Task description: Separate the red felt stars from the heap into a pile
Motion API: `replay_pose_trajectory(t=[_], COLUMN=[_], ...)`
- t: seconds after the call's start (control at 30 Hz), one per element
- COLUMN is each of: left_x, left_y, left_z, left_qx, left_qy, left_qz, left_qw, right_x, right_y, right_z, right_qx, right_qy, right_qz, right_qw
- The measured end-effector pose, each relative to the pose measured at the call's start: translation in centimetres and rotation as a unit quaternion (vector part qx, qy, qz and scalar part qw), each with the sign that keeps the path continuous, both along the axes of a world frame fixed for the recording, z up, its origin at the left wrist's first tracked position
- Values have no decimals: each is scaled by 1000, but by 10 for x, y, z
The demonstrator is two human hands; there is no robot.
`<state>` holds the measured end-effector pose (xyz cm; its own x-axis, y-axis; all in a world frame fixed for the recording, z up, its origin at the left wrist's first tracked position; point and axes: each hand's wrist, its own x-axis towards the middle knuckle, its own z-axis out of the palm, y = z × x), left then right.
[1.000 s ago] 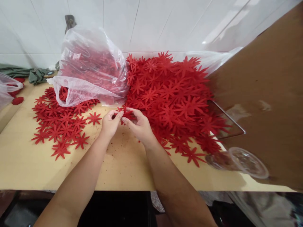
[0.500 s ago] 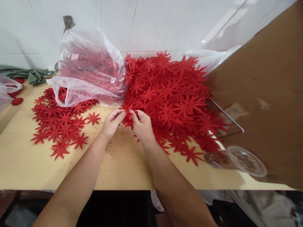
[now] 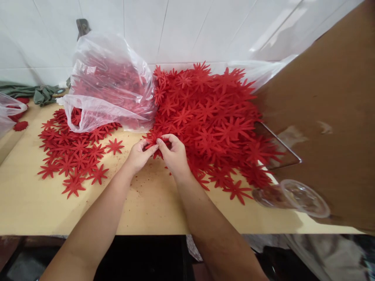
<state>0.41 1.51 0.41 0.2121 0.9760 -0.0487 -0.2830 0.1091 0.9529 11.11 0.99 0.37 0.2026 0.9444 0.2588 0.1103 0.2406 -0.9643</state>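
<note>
Between my two hands is a red petalled flower cutout (image 3: 152,137), partly covered by fingers. My left hand (image 3: 140,155) pinches it from the left, and my right hand (image 3: 174,153) pinches it from the right, the thumbs nearly touching. Behind and to the right of my right hand rises a large heap of red flower cutouts (image 3: 205,113). To the left of my left hand lies a smaller, flatter pile of darker red flower cutouts (image 3: 79,152), with a single one (image 3: 115,146) at its right side.
A clear plastic bag (image 3: 111,89) full of red pieces stands at the back against the tiled wall. A cardboard sheet (image 3: 322,125) leans on the right, near a tipped clear plastic cup (image 3: 304,198). Green cloth (image 3: 45,95) lies at the far left of the table (image 3: 152,210).
My thumbs have come together over the red flower cutout, and its petals have turned and spread leftward between my hands. The piles look unchanged.
</note>
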Motion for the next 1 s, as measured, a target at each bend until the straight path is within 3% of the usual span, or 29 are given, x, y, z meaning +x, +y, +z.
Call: replay_pose_trajectory(t=[0.23, 0.4, 0.6, 0.7, 0.77, 0.87, 1.0], left_x=[0, 4, 3, 2, 0, -3, -6], left_y=[0, 1, -4, -8, -9, -5, 2], left_z=[-4, -9, -3, 1, 1, -2, -6], left_qx=[16, 24, 47, 43, 46, 54, 17], left_qy=[88, 84, 99, 116, 133, 140, 93], left_qz=[13, 8, -26, -63, -54, 20, 77], left_qw=[996, 996, 994, 990, 989, 988, 993], right_x=[6, 4, 7, 18, 27, 33, 24], right_y=[-1, -3, -1, 5, 10, 15, 13], right_z=[9, 12, 8, 3, 0, -1, 0], right_qx=[-51, -32, -1, 0, -12, -35, -58], right_qy=[58, 21, 27, 42, 74, 140, 169], right_qz=[151, 37, -14, -72, -103, -78, 36], right_qw=[985, 999, 1000, 997, 992, 986, 983])
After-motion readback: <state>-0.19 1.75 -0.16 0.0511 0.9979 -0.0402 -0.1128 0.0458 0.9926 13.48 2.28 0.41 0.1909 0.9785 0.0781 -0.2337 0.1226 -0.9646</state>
